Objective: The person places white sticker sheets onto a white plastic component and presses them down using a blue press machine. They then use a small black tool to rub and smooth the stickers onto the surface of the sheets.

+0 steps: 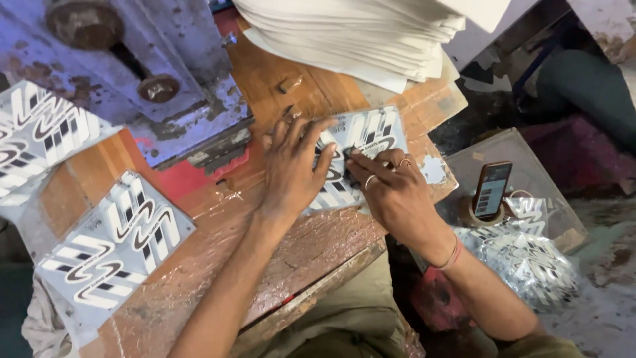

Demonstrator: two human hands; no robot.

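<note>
- A printed sheet [361, 156] (silver, with black and white stripes) lies flat on the worn wooden table [199, 278], near its far right corner.
- It is pinned by the left hand [291, 169], fingers spread flat, nothing grasped.
- The right hand [391, 189] is set on the sheet's middle, fingertips [354, 156] pressed down; a pinch cannot be told.
- The sheet is judged thin, light, bendy and probably slippery; it is best taken by an edge.
- Similar sheets [116, 238] lie at the left.

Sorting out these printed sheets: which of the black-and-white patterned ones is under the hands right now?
The printed sheet at the table's right end, below the white paper stack. The left hand presses it flat and the right hand touches it; the other stacks lie untouched at far left.
</note>
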